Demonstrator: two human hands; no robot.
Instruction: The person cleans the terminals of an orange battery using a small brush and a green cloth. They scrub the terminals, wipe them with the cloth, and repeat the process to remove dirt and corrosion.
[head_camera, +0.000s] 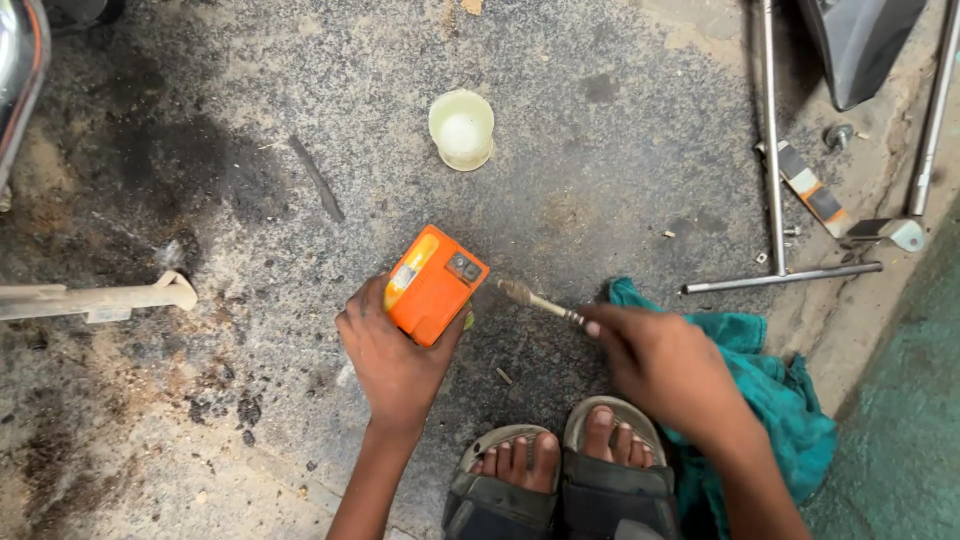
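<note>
My left hand (392, 352) grips an orange box-shaped part (433, 283) with a yellow strip and a small grey terminal block on top, holding it tilted on the stained concrete floor. My right hand (662, 362) holds a small brush (535, 300) by its thin handle. The brush's worn bristle tip points left, just right of the orange part and a little apart from it. My two feet in grey sandals (560, 470) stand just below the hands.
A pale plastic cup (462, 128) stands on the floor beyond the orange part. A teal cloth (775, 385) lies under my right arm. Metal rods (773, 150) and a screwdriver (812, 192) lie at right. A pale bar (100, 298) juts in from the left.
</note>
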